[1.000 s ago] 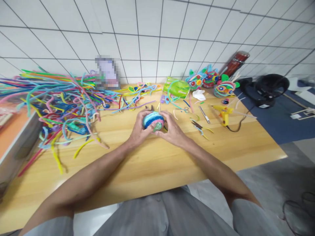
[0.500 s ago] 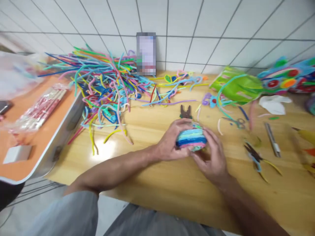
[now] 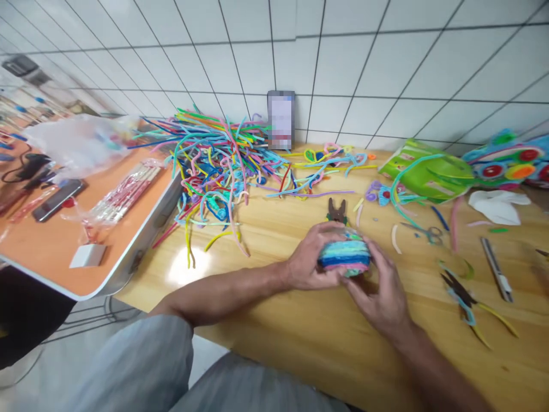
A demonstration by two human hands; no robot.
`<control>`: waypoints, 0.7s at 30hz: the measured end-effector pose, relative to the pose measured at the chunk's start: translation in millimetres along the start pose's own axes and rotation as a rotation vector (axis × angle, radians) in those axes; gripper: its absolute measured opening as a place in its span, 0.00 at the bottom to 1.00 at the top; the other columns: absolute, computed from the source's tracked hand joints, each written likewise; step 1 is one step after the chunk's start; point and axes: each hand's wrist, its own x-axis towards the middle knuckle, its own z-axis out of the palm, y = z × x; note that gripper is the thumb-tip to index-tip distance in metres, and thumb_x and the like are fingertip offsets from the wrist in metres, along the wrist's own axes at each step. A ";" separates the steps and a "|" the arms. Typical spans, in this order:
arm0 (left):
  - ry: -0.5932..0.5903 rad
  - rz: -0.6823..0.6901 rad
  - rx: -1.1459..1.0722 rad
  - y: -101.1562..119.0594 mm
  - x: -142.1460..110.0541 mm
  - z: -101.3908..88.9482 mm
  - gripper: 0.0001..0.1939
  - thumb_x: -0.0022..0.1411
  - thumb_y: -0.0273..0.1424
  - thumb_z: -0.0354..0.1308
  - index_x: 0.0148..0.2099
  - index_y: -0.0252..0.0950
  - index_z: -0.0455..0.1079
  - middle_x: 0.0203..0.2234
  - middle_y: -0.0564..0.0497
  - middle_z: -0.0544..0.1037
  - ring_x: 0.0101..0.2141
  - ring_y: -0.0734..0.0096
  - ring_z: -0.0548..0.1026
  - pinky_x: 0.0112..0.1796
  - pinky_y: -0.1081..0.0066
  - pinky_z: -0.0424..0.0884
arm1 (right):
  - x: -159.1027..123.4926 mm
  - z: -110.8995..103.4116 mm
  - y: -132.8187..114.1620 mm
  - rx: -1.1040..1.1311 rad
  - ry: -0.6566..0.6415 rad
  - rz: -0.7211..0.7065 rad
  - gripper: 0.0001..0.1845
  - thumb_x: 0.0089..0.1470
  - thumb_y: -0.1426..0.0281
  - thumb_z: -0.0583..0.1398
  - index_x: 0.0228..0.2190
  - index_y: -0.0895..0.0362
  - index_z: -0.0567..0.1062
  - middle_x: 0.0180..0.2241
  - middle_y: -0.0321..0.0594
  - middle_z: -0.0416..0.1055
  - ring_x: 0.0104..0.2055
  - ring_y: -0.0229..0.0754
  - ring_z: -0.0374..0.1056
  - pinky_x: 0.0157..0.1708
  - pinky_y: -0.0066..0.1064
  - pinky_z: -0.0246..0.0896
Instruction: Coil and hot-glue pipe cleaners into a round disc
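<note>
Both hands cup a small round ball of wound pipe cleaners [image 3: 344,256], striped blue, teal and pink, just above the wooden table [image 3: 266,309]. My left hand [image 3: 309,257] wraps its left side with curled fingers. My right hand [image 3: 380,289] grips it from the right and below. A big heap of loose coloured pipe cleaners [image 3: 214,157] lies to the left and behind. Brown-handled pliers [image 3: 337,210] rest just beyond the ball.
An orange side table [image 3: 55,240] at left carries a phone [image 3: 58,199], packets and a plastic bag. To the right lie a green bag [image 3: 422,171], scissors [image 3: 422,232], a knife [image 3: 496,269], small pliers [image 3: 463,294], white tissue [image 3: 497,205] and finished colourful figures [image 3: 510,163].
The view has swung left, bringing the orange side table into sight. Both hands still hold the ball; it has turned a little between them.
</note>
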 end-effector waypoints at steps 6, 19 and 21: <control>0.051 -0.231 -0.174 1.2 1.5 -3.9 0.29 0.73 0.51 0.64 0.66 0.41 0.63 0.66 0.36 0.69 0.68 0.49 0.71 0.66 0.47 0.73 | 9.0 11.2 -4.3 0.149 0.039 0.092 0.54 0.63 0.54 0.71 0.77 0.51 0.52 0.74 0.60 0.63 0.75 0.64 0.64 0.69 0.62 0.70; -0.013 -0.324 -0.224 7.8 22.8 -10.6 0.33 0.69 0.56 0.65 0.64 0.41 0.63 0.58 0.43 0.74 0.58 0.55 0.76 0.60 0.53 0.77 | 22.4 9.2 -9.3 0.163 0.131 0.020 0.49 0.58 0.57 0.72 0.73 0.54 0.61 0.71 0.60 0.68 0.75 0.62 0.64 0.73 0.63 0.63; -0.064 -0.312 -0.202 7.3 27.7 -13.2 0.33 0.70 0.55 0.64 0.66 0.41 0.62 0.60 0.42 0.73 0.60 0.54 0.75 0.62 0.53 0.75 | 23.9 5.4 -9.1 0.161 0.146 0.013 0.49 0.58 0.58 0.72 0.73 0.54 0.61 0.71 0.59 0.68 0.75 0.62 0.65 0.73 0.62 0.63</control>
